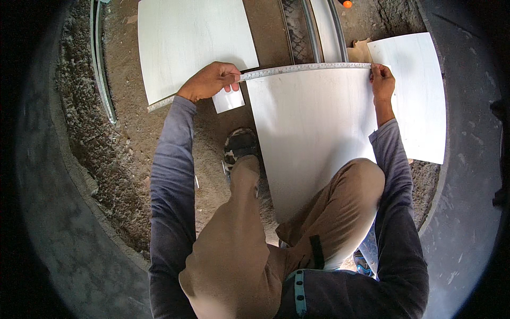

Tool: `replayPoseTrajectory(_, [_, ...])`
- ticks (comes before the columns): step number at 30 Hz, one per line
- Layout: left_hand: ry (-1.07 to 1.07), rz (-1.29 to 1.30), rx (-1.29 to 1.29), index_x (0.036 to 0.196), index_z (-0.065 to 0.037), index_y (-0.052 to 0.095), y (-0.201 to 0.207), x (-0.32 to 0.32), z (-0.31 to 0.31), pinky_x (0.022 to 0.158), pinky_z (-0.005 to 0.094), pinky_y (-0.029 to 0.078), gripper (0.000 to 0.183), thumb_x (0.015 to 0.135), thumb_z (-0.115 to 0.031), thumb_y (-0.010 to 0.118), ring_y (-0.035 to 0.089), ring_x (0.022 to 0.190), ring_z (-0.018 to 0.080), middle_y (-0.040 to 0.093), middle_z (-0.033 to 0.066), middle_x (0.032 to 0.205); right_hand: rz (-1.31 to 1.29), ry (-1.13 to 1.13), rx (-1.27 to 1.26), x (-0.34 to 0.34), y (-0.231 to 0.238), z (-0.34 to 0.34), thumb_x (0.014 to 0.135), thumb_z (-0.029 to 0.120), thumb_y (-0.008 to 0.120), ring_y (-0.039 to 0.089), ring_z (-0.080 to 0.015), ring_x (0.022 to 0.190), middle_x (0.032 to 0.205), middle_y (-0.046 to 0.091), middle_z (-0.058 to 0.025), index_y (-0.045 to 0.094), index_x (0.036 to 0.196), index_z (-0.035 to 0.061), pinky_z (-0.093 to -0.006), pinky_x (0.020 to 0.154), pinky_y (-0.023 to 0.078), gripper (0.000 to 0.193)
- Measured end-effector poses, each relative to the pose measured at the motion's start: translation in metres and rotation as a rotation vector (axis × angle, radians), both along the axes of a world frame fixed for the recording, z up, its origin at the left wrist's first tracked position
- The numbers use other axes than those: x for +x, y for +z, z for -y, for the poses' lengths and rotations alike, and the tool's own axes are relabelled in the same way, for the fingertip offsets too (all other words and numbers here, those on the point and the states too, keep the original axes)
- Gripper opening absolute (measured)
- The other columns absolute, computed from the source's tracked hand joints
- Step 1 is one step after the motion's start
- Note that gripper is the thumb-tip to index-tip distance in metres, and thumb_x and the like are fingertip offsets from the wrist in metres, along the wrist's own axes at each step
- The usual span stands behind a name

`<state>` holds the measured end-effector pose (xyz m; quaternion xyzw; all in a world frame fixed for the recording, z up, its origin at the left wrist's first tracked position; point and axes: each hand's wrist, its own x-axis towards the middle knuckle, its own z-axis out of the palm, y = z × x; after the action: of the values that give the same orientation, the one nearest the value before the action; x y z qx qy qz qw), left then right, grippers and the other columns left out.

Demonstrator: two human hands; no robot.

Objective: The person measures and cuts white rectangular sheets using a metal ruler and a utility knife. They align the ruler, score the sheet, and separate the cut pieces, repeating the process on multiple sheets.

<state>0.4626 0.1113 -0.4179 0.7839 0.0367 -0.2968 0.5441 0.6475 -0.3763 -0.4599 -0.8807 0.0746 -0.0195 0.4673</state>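
Observation:
A large white sheet [313, 117] lies in front of me, its near part under my bent right knee. Along its far edge runs a long silvery ruler [308, 67] with fine marks, reaching left past the sheet. My left hand [212, 81] grips the ruler just beyond the sheet's far left corner, thumb and fingers closed on it. At the far right corner, my right hand [382, 84] pinches the ruler's end against the sheet. A small white offcut [229, 101] shows just below my left fingers; I cannot tell whether they touch it.
Another white sheet [194, 48] lies at the far left, and a third sheet [417, 101] at the right. Metal channels [312, 29] extend away behind the ruler. A bent-looking metal strip [99, 69] rests at the left on rough ground. My shoe [240, 144] stands beside the middle sheet.

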Motion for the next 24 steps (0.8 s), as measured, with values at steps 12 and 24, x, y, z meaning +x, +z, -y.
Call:
replayPoseTrajectory(12, [0.034,0.015,-0.036,0.103,-0.003,0.068,-0.011,0.002,0.003,0.072,0.0272,0.049,0.022,0.106,-0.021,0.056,0.057,0.075,0.0105,0.067,0.0012,0.083,-0.006,-0.096,0.094,0.009,-0.005,0.010,0.099,0.018,0.069,0.056,-0.0072,0.056,0.070,0.063,-0.0011,0.069,0.099,0.0013,-0.0249,0.050,0.047,0.016])
replayPoseTrajectory(24, [0.023,-0.062,-0.017,0.105,-0.007,0.069,-0.004,0.000,0.003,0.063,0.0236,0.043,0.019,0.105,-0.022,0.057,0.052,0.069,0.0074,0.063,-0.0020,0.080,0.016,-0.034,-0.026,0.001,-0.003,0.009,0.100,0.018,0.067,0.054,-0.0074,0.056,0.070,0.063,-0.0008,0.069,0.096,0.0019,-0.0255,0.050,0.046,0.017])
